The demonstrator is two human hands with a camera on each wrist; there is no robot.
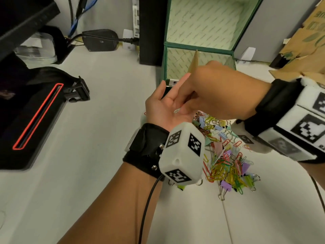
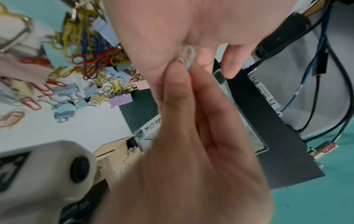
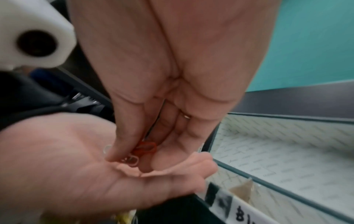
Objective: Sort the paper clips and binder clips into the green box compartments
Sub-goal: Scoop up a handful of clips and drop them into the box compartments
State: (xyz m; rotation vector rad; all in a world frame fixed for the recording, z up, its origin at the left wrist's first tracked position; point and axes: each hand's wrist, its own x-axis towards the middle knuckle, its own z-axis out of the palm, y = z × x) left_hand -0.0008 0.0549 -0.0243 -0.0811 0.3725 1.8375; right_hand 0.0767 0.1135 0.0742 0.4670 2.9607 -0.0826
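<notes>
A pale paper clip (image 1: 177, 110) lies on the upturned palm of the left hand (image 1: 164, 106), which is held flat and relaxed just in front of the green box (image 1: 200, 46), and the right hand (image 1: 216, 95) reaches down onto it, thumb and fingertips (image 3: 116, 151) pinching that clip with a red paper clip (image 3: 145, 149) tucked between them. Below the hands a heap of mixed clips (image 1: 226, 155), coloured paper clips tangled with pastel binder clips, is spread on the white desk (image 1: 98, 120), near the box's front compartment.
</notes>
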